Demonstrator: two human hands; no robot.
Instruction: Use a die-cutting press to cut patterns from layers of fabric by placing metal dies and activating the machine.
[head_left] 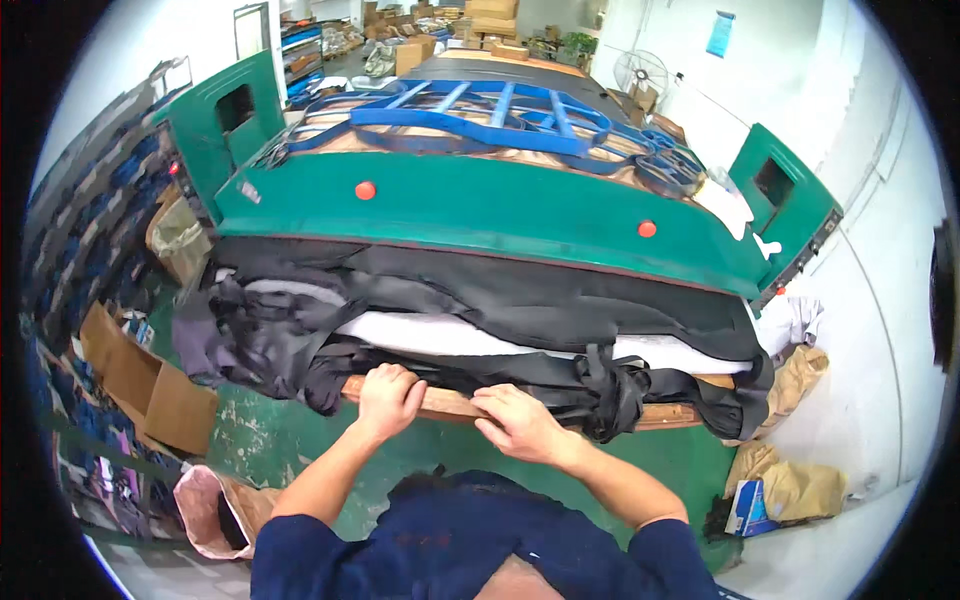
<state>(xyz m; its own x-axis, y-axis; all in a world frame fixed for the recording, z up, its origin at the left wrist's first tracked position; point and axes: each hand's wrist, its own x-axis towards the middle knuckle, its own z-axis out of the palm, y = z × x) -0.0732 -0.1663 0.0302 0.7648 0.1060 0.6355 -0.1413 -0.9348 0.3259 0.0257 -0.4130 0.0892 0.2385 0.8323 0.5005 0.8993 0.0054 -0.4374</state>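
black cloth hangs over the edge of the wooden board at two places, in the way. behind stands one green machine, two red buttons on its front. at left, one cardboard box. green floor shows between board and person. left hand and right hand are curled around the board; how firmly, i cannot tell.

White walls, scuffed green floor, fan behind.
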